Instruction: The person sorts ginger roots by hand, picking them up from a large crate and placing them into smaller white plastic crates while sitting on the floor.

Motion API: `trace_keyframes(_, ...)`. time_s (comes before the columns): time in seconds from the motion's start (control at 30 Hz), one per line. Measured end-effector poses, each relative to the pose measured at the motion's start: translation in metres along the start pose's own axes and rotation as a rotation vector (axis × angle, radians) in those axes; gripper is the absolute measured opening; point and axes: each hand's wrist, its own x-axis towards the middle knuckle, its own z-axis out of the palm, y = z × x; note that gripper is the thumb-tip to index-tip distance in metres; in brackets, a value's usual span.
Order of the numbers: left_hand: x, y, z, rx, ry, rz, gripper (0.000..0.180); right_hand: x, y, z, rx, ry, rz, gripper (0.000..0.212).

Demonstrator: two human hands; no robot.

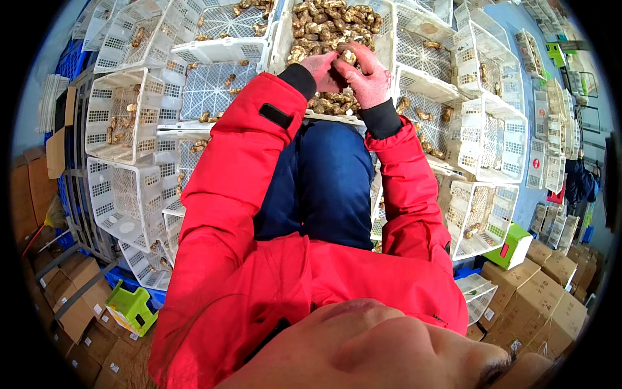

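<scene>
Both my hands, in pinkish, soiled gloves, meet above a white plastic crate [277, 48] heaped with brown-and-cream mushrooms [330, 24]. A pale, thick-stemmed mushroom [348, 57] is between them. My right hand [369, 76] curls its thumb and fingers round this mushroom. From the other side my left hand [317, 67] closes in against it; its fingertips are partly in shadow and partly hidden. More mushrooms [335, 102] lie in the near end of the crate, just below my hands.
White crates surround my lap, with a few mushrooms each: a flat one [217, 83] at left, one [424, 55] at right, and others [483, 211] stood on their sides. Cardboard boxes [528, 311] and a green stool [129, 308] are lower down. Another person [580, 180] is at far right.
</scene>
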Motion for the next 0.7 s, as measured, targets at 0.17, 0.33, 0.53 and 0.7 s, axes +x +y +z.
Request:
trace_keyframes(0.17,0.005,0.001,0.003,0.169,0.136,-0.068,0.034,0.0,0.011,-0.004,0.109,-0.109,0.056,0.045)
trace_keyframes(0.33,0.017,0.002,-0.025,0.212,0.037,-0.083,0.036,-0.004,0.003,0.002,0.566,-0.124,0.298,0.04)
trace_keyframes(0.53,0.006,-0.001,0.007,0.457,0.165,-0.115,0.039,-0.008,0.006,-0.007,0.674,-0.05,0.334,0.043)
trace_keyframes(0.7,0.007,-0.001,-0.003,0.333,0.132,-0.108,0.034,-0.005,0.013,-0.002,0.697,-0.095,0.319,0.042)
